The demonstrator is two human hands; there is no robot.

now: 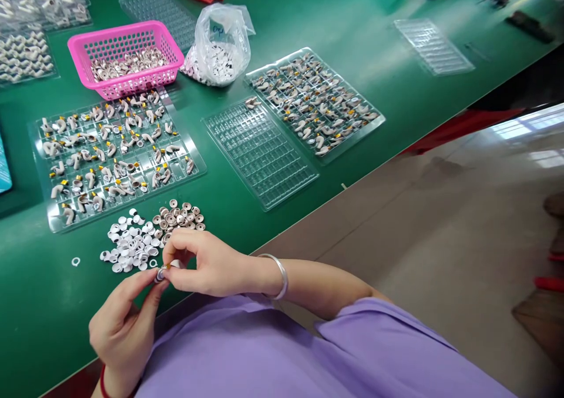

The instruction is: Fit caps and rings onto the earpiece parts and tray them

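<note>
My left hand [126,324] and my right hand [207,263] meet at the near edge of the green table [308,10]. Both pinch one small white part with a yellow tip [162,273] between their fingertips. Just beyond them lies a loose pile of small white and grey round caps [147,236]. Behind the pile sits a clear tray [112,151] holding several white parts with yellow tips. My right wrist wears a silver bangle [277,276].
An empty clear tray [259,151] lies at centre, a filled one [315,101] to its right. A pink basket of parts [126,57] and a plastic bag of parts [218,49] stand behind. More trays fill the far left [26,34]. The floor lies right of the table edge.
</note>
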